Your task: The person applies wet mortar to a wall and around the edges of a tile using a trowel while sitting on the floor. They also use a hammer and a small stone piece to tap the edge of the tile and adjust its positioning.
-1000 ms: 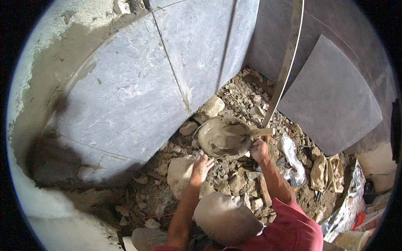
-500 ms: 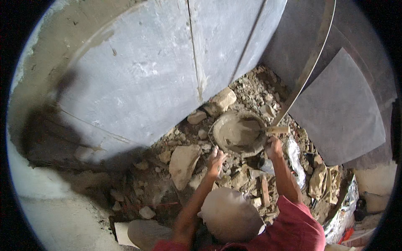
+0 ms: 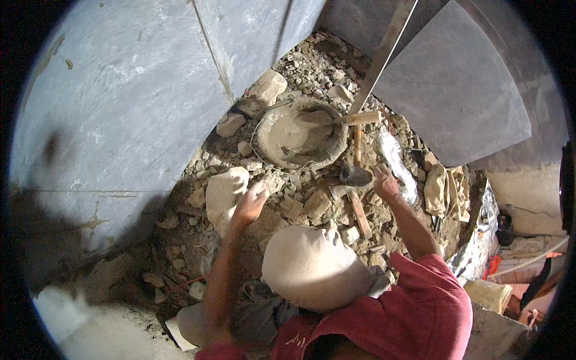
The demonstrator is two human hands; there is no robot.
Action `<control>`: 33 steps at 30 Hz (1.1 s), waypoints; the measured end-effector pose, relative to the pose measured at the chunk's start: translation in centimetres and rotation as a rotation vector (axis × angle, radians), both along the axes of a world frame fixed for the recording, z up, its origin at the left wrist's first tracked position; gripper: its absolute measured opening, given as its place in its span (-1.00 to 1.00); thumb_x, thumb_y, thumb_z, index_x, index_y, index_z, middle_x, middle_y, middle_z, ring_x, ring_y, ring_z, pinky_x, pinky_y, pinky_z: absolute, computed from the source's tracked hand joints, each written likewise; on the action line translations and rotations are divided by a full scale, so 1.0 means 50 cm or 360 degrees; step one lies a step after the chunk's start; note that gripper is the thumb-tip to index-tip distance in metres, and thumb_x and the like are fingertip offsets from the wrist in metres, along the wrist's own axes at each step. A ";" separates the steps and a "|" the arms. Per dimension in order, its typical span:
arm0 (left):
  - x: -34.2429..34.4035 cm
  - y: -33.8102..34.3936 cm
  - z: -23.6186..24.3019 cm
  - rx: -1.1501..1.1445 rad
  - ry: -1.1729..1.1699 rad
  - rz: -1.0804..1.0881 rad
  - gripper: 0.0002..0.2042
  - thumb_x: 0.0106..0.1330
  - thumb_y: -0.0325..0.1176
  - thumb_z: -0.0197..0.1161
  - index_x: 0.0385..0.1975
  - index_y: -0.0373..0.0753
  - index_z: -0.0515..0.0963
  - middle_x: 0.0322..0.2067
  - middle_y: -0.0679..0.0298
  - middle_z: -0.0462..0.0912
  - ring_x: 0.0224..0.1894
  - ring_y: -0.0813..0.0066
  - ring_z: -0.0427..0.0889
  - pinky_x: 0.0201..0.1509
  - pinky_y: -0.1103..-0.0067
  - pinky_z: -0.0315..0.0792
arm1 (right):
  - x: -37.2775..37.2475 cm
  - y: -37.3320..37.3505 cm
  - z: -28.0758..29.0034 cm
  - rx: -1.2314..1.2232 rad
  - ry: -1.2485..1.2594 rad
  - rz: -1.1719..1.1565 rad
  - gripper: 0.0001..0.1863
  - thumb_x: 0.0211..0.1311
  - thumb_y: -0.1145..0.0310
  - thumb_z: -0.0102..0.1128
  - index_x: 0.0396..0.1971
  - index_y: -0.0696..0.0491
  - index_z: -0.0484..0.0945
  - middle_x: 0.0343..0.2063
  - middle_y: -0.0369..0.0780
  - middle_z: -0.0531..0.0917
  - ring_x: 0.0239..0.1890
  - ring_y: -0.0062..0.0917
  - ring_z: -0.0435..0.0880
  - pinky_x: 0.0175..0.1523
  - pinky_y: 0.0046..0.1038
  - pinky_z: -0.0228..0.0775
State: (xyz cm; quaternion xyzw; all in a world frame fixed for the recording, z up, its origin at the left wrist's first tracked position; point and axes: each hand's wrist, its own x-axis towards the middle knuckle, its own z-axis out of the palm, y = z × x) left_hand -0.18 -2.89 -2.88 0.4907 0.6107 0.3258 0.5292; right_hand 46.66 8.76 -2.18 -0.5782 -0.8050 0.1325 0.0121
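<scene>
- The ground is rough rubble [image 3: 309, 66], narrowing to a far corner where the grey panelled left wall [image 3: 126, 96] meets the dark grey right wall.
- The wall on the left has dark seams between its panels; its foot forms the ground's left edge, with shadow over the nearer part.
- Along the ground's right edge, a loose grey slab [image 3: 453, 90] leans against the wall, and a long straight bar [image 3: 384, 57] slants down beside it.
- The bucket [image 3: 343, 144] stands mid-ground toward the far corner, holding grey-brown mortar [image 3: 294, 135]; a wooden handle [image 3: 363, 118] projects over its right rim.
- The left hand [image 3: 253, 203] is below the bucket, beside a large pale stone [image 3: 225, 192], fingers partly extended; whether it has hold of anything cannot be told.
- The right hand [image 3: 386, 182] has curled fingers just beside the mallet's black head [image 3: 355, 176]; a grip cannot be made out.
- Toward the ground's right edge lie crumpled whitish plastic [image 3: 393, 155], beige cloth [image 3: 439, 192] and, nearer, a shiny foil-like sheet [image 3: 477, 240].
</scene>
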 end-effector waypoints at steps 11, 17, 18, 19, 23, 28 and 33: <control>-0.044 -0.188 0.363 -0.0017 0.0944 -0.0789 -0.48 0.37 -0.15 0.11 0.25 -0.29 0.28 0.18 -0.04 0.42 0.22 0.01 0.42 0.26 0.23 0.31 | -0.041 0.179 -0.104 0.0361 -0.0929 0.0948 -0.68 0.18 0.25 0.16 -0.03 -0.24 0.56 0.30 -0.26 0.27 0.36 -0.32 0.21 0.43 -0.20 0.05; -0.054 -0.275 0.264 -0.0063 0.0836 -0.0591 -0.48 0.35 -0.17 0.14 0.23 -0.29 0.28 0.14 -0.07 0.45 0.14 -0.07 0.47 0.18 0.20 0.36 | -0.036 0.189 0.046 -0.0436 -0.0906 0.0998 -0.66 0.22 -0.03 0.12 -0.07 -0.23 0.50 -0.04 -0.19 0.58 0.12 -0.34 0.51 0.21 -0.13 0.30; -0.052 -0.256 0.295 -0.0086 0.0864 -0.0605 -0.49 0.34 -0.17 0.14 0.22 -0.30 0.29 0.12 -0.09 0.46 0.12 -0.07 0.48 0.17 0.20 0.37 | -0.009 0.165 0.058 -0.0630 -0.0965 0.0878 -0.61 0.19 -0.04 0.15 -0.05 -0.16 0.48 -0.13 -0.15 0.61 0.00 -0.28 0.56 0.12 -0.12 0.34; -0.053 -0.238 0.325 -0.0110 0.0898 -0.0603 -0.49 0.34 -0.18 0.15 0.21 -0.30 0.30 0.11 -0.11 0.47 0.09 -0.08 0.50 0.15 0.20 0.38 | 0.006 0.145 0.066 -0.0811 -0.1026 0.0769 -0.55 0.17 -0.04 0.18 -0.04 -0.10 0.45 -0.23 -0.11 0.63 -0.11 -0.23 0.62 0.04 -0.10 0.39; -0.061 -0.214 0.326 -0.0086 0.0932 -0.0584 -0.52 0.31 -0.20 0.16 0.15 -0.31 0.34 0.02 -0.15 0.51 0.00 -0.09 0.55 0.10 0.20 0.40 | 0.143 -0.007 -0.008 -0.0552 -0.0318 0.0114 -0.52 0.12 0.04 0.22 -0.07 0.04 0.45 -0.32 -0.03 0.64 -0.24 -0.15 0.64 -0.11 -0.15 0.43; -0.068 -0.227 0.314 -0.0023 0.1086 -0.0655 -0.56 0.27 -0.23 0.19 0.09 -0.30 0.38 -0.11 -0.09 0.59 -0.06 -0.08 0.58 0.05 0.22 0.44 | 0.176 -0.185 -0.054 -0.0373 -0.0037 -0.0416 -0.51 0.10 0.17 0.27 -0.06 0.16 0.44 -0.33 0.09 0.55 -0.30 0.01 0.54 -0.26 -0.02 0.39; -0.055 -0.212 0.366 -0.0208 0.0977 -0.0624 -0.57 0.25 -0.19 0.22 0.10 -0.18 0.44 0.07 0.05 0.54 0.03 0.08 0.58 0.11 0.29 0.46 | 0.181 -0.248 -0.114 0.0526 -0.0399 0.0069 -0.67 0.17 0.22 0.22 -0.21 0.14 0.45 -0.43 -0.03 0.48 -0.29 -0.08 0.49 -0.29 -0.06 0.35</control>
